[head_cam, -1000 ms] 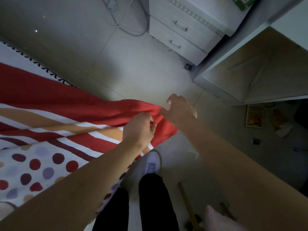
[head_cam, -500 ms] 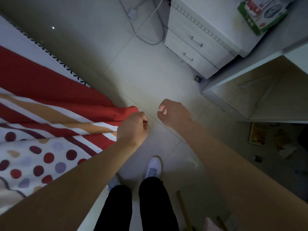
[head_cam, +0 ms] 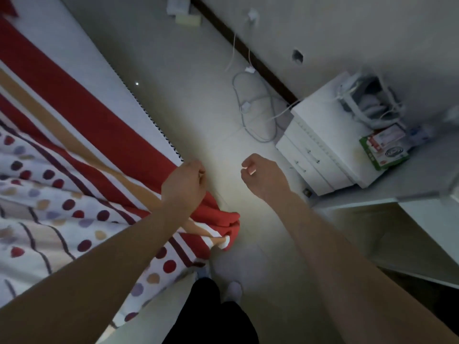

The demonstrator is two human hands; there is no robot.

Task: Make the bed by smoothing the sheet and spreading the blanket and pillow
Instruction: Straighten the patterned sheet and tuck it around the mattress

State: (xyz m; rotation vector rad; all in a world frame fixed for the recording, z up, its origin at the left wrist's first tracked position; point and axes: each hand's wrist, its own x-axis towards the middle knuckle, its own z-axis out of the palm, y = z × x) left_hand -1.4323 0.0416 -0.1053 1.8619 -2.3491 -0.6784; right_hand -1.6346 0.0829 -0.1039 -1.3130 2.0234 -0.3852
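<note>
Pale floor tiles [head_cam: 198, 108] run between the bed and one white two-drawer cabinet [head_cam: 323, 135], with white cables [head_cam: 258, 115] looped by the wall. One striped, dotted blanket [head_cam: 74, 189] covers the white sheet [head_cam: 99, 78], and its red corner hangs off the bed edge. Two hands: the left hand [head_cam: 183, 187] curls over that edge, its grip hidden; the right hand [head_cam: 264, 177] is fisted on nothing above the floor.

Two hands: the left hand [head_cam: 185, 184] and the right hand [head_cam: 263, 175]. One striped, dotted blanket [head_cam: 74, 194] lies under the left hand. One white drawer unit [head_cam: 323, 150] stands just right of the right hand, with two drawer fronts showing. One green box [head_cam: 382, 150] lies beyond it. Two shoes, left shoe [head_cam: 203, 272] and right shoe [head_cam: 234, 290], are behind the hands. The cables [head_cam: 255, 115] ahead of the hands are too tangled to count.
</note>
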